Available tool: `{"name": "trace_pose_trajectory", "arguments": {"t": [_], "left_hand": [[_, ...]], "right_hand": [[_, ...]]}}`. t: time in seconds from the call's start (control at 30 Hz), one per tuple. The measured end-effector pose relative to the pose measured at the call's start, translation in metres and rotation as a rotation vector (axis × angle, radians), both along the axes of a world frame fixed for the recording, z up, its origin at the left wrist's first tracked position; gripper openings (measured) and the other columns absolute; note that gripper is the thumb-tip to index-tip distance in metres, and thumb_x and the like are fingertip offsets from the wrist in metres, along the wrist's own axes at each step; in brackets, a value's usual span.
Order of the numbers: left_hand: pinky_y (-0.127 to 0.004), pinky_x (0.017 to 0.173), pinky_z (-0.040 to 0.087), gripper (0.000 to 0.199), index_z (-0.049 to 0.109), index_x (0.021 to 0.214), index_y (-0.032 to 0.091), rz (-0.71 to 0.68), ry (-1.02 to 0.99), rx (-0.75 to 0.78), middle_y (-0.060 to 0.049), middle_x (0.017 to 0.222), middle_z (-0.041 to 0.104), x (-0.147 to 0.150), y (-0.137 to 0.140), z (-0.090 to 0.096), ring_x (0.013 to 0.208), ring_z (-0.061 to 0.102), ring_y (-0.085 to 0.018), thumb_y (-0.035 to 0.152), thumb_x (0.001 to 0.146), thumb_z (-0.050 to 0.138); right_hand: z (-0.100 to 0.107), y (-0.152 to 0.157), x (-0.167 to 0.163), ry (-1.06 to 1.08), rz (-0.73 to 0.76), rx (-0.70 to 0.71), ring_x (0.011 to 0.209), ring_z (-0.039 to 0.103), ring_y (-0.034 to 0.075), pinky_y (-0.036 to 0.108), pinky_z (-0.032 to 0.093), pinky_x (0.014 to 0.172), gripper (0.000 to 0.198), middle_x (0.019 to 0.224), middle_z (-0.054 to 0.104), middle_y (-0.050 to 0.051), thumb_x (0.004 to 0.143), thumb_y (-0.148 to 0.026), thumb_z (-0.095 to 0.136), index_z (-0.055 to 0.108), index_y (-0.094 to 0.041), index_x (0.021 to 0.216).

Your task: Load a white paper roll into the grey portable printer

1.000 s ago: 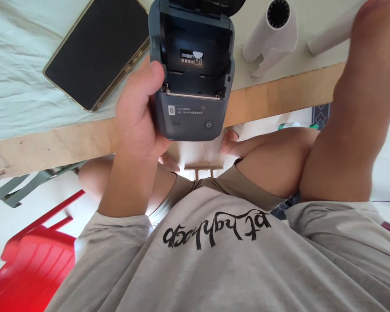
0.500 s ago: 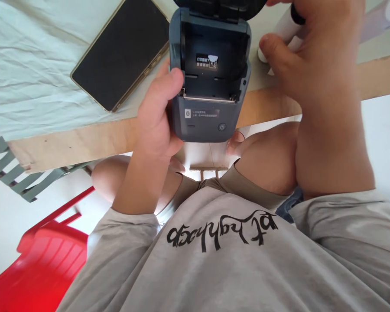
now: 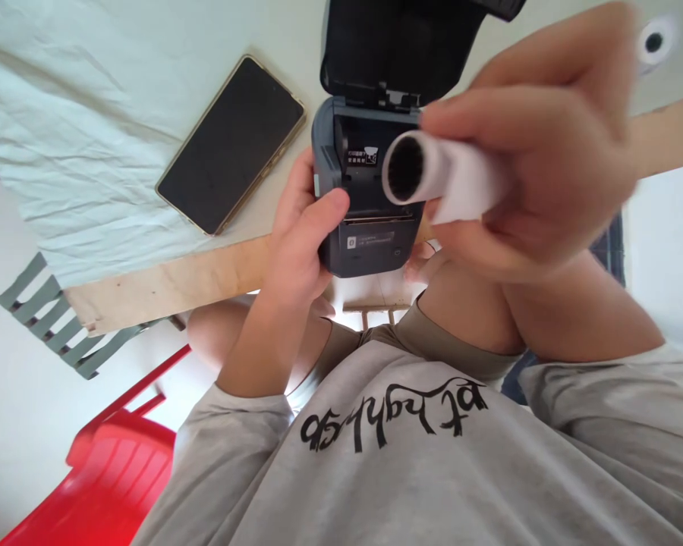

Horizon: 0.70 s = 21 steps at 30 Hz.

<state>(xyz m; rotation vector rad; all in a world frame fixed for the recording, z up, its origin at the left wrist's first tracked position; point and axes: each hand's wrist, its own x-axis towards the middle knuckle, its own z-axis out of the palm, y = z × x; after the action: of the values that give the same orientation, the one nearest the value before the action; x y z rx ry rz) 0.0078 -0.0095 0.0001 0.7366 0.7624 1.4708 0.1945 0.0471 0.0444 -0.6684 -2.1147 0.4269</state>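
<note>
My left hand (image 3: 304, 235) grips the left side of a dark label printer (image 3: 364, 254), thumb over its top edge. The printer's black lid (image 3: 398, 53) is swung up, so the paper bay with a small sticker inside is exposed. In my right hand (image 3: 546, 159) is a white paper roll (image 3: 470, 178), its hollow dark core facing left. A loose flap of paper hangs from the roll. It hovers in front of the printer's right side and hides part of the bay; whether it touches cannot be told.
A black smartphone (image 3: 233, 144) lies on the cloth-covered table (image 3: 91, 167) left of the printer. Another white roll (image 3: 654, 44) is at the far right. The table's wooden edge (image 3: 171, 284) runs above my knees. A red plastic chair (image 3: 119, 462) stands at lower left.
My right hand has lifted the paper roll off the table and brought it left, over the printer. The view has shifted, and the printer is tilted differently with its lid more in sight.
</note>
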Motion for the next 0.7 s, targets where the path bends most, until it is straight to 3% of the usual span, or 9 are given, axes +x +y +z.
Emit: {"name": "trace_pose_trajectory", "arguments": {"t": [0.07, 0.13, 0.27, 0.4, 0.53, 0.7], "left_hand": [[-0.036, 0.097, 0.061, 0.034, 0.069, 0.117, 0.026, 0.017, 0.009, -0.013, -0.002, 0.103, 0.072, 0.0, -0.001, 0.001, 0.124, 0.067, -0.025, 0.043, 0.088, 0.076], [-0.036, 0.098, 0.06, 0.036, 0.07, 0.116, 0.027, 0.023, 0.012, -0.014, -0.002, 0.103, 0.072, -0.001, -0.001, 0.003, 0.126, 0.066, -0.026, 0.044, 0.086, 0.078], [-0.035, 0.096, 0.06, 0.031, 0.07, 0.114, 0.029, 0.006, 0.05, -0.039, -0.002, 0.11, 0.073, -0.002, -0.003, 0.005, 0.13, 0.064, -0.027, 0.041, 0.086, 0.076], [-0.035, 0.1, 0.058, 0.034, 0.071, 0.113, 0.026, 0.043, 0.084, -0.035, -0.003, 0.108, 0.073, -0.003, -0.001, 0.002, 0.127, 0.065, -0.027, 0.045, 0.085, 0.076], [-0.036, 0.099, 0.059, 0.039, 0.072, 0.112, 0.026, 0.062, 0.123, -0.01, -0.003, 0.101, 0.072, -0.003, 0.003, 0.001, 0.119, 0.069, -0.028, 0.052, 0.084, 0.077], [-0.039, 0.098, 0.059, 0.057, 0.063, 0.135, 0.035, 0.051, 0.318, -0.096, -0.005, 0.115, 0.072, 0.004, 0.003, 0.012, 0.129, 0.065, -0.031, 0.064, 0.086, 0.072]], "right_hand": [[0.0, 0.0, -0.008, -0.041, 0.061, 0.176, 0.113, 0.06, 0.005, 0.022, 0.052, 0.102, 0.04, 0.116, 0.06, 0.003, 0.09, -0.022, 0.057, 0.059, -0.018, 0.131], [-0.001, 0.003, -0.015, -0.127, 0.012, 0.251, 0.113, 0.061, 0.005, 0.022, 0.053, 0.097, 0.041, 0.121, 0.061, 0.002, 0.092, -0.016, 0.052, 0.052, -0.017, 0.132], [-0.007, 0.008, -0.018, -0.223, -0.111, 0.277, 0.105, 0.066, 0.007, 0.026, 0.054, 0.087, 0.029, 0.12, 0.064, -0.001, 0.099, -0.028, 0.046, 0.047, -0.019, 0.127], [-0.014, 0.009, -0.016, -0.212, -0.093, 0.274, 0.094, 0.067, 0.01, 0.031, 0.051, 0.084, 0.006, 0.105, 0.066, -0.004, 0.092, -0.021, 0.051, 0.051, -0.018, 0.098], [-0.014, 0.006, -0.014, -0.069, -0.028, 0.308, 0.094, 0.059, 0.01, 0.029, 0.045, 0.081, 0.006, 0.102, 0.063, -0.001, 0.091, -0.023, 0.052, 0.055, -0.019, 0.092], [-0.014, -0.005, -0.014, -0.163, 0.039, 0.32, 0.086, 0.051, 0.01, 0.03, 0.036, 0.078, 0.004, 0.091, 0.062, -0.004, 0.09, -0.022, 0.056, 0.053, -0.02, 0.091]]}}
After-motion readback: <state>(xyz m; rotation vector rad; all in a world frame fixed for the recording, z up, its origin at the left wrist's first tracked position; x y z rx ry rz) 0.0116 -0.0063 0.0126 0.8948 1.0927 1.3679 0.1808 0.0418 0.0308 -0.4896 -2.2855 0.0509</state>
